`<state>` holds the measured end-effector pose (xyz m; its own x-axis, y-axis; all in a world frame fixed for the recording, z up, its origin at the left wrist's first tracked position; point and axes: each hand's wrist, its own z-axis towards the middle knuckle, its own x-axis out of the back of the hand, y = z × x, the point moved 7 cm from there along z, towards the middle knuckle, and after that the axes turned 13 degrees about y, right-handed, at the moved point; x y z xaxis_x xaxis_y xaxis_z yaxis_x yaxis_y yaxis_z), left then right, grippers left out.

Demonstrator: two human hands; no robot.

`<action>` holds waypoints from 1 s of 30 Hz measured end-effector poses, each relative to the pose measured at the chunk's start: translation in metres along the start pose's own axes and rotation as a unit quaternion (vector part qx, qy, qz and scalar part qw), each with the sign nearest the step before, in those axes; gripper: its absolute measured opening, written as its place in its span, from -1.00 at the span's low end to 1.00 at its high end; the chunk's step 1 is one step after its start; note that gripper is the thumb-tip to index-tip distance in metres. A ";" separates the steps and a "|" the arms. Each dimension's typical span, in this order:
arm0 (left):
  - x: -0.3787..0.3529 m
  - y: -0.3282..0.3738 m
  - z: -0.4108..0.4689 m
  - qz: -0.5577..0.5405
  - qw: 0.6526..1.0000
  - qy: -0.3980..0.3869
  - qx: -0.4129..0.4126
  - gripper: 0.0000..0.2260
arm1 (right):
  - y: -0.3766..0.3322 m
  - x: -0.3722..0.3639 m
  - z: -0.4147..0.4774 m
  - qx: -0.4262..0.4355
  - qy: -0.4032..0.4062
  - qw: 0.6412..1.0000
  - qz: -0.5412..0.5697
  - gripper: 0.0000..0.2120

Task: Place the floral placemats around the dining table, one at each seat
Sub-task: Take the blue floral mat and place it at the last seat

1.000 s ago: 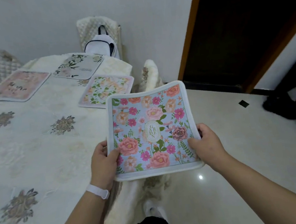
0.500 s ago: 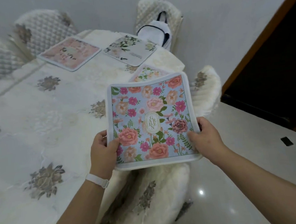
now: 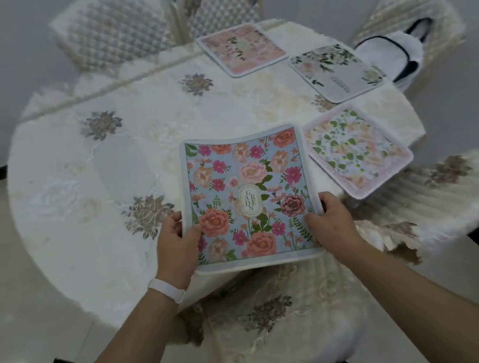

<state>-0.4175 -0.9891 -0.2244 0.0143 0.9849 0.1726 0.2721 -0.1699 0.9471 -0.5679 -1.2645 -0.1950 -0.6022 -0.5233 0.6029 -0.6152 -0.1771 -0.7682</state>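
Desk (image 3: 86, 181) left half: cloth only, no mat on it, so seats on that side are not yet served. Left hand (image 3: 176, 240), white wristband (image 3: 167, 290) on it, fingers clamped on the left edge of the blue floral placemat (image 3: 248, 198), thumb on top. The mat sits over the near rim of the desk in front of the nearest chair (image 3: 289, 317), middle sagging, far edge curled up. Whether its underside already touches the cloth is hard to tell from this angle. Right hand (image 3: 330, 222) fingers clamped on the mat's right edge, same pinch. Risks: the near edge hangs close to the rim, so letting go here could leave it overhanging, and it may slip off the fluffy cloth. Its right edge is just beside the pink-green placemat (image 3: 358, 152), so a drift rightward would overlap the two. The bowed sheet may spring and land skewed to the seat if one hand releases first. Counts: four placemats, one held, three laid, the other two being the pink placemat (image 3: 241, 49) and the white-green placemat (image 3: 337, 72) at the far right. Five chairs: two quilted chairs (image 3: 112, 29) far side, bag chair (image 3: 409, 10), right chair (image 3: 438, 191), and the nearest chair. One bag (image 3: 390, 55). Two hands.
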 end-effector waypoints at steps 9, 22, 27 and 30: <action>0.011 -0.038 -0.016 0.001 0.993 0.100 0.059 -0.82 | 0.004 -0.044 0.045 0.055 -0.092 0.992 -0.063 -0.86; 0.004 -0.103 -0.034 0.048 0.980 0.151 0.122 -0.84 | 0.047 -0.084 0.073 0.059 -0.171 0.976 -0.118 -0.83; 0.015 -0.111 -0.038 0.071 0.973 0.170 0.138 -0.80 | 0.052 -0.086 0.077 0.046 -0.173 0.977 -0.117 -0.58; 0.015 -0.107 -0.041 0.115 0.976 0.156 0.104 -0.73 | 0.055 -0.084 0.078 0.086 -0.171 0.970 -0.152 -0.51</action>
<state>-0.4855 -0.9579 -0.3117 -0.1861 0.8580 0.4787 0.4855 -0.3433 0.8040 -0.5113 -1.2953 -0.3046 -0.1836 -0.6660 0.7230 -0.6264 -0.4875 -0.6082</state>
